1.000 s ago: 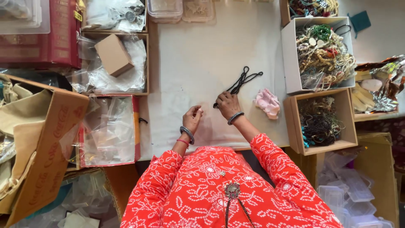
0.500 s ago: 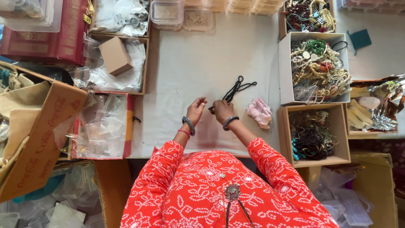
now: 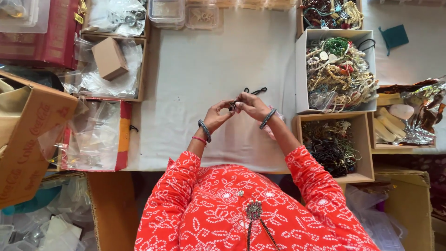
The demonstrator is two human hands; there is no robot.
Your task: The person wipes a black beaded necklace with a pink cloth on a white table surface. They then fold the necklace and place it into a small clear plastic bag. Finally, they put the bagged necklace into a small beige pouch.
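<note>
Head camera, looking straight down: the left hand (image 3: pixel 218 114) and right hand (image 3: pixel 251 105) meet fingertip to fingertip over the middle of the white table (image 3: pixel 209 60). Both are pinched shut on the near end of a bundle of black cords (image 3: pixel 248 93), at a small dark piece I can't make out. The cords run away from the hands toward the far edge, long axis slanting far and to the right, loops trailing just past the right hand's knuckles. So the right hand sits nearer the loose length; the left only has the tip.

Counting now: two hands, one cord bundle, strand number not readable. One dark bangle on each wrist, plus a red thread on the left wrist.

Outward to the right edge: a white box (image 3: pixel 302 69) heaped with mixed beaded jewellery, and nearer the person a brown box (image 3: pixel 364 153) of dark strands, so two boxes side by side there. A pink cloth peeks from under the right forearm. Left edge: a small cardboard box (image 3: pixel 109 58) on plastic bags, and a red tray (image 3: pixel 124 135) of clear pouches.
</note>
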